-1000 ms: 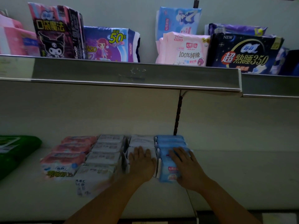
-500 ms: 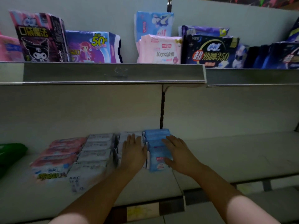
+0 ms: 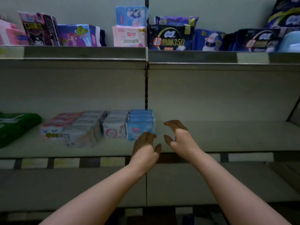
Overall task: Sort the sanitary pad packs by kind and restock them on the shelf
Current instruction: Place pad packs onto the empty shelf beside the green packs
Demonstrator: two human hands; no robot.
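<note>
- Blue pack row [image 3: 140, 124]: left of both hands, long axis toward shelf [image 3: 227, 135] back
- Left hand [image 3: 146, 149]: nearer, fingers loosely curled, empty
- Right hand [image 3: 178, 138]: fingers half-curled, empty

Dim, bluish light; soft motion blur throughout, wide-angle bending toward the edges

Head view; single wide-angle camera worn by the person | looks forward and slightly down into store shelving; middle shelf [image 3: 227, 135] close, at centre; upper shelf [image 3: 84, 52] crosses the top | both bare forearms [image 3: 100, 192] enter from the bottom edge
</note>
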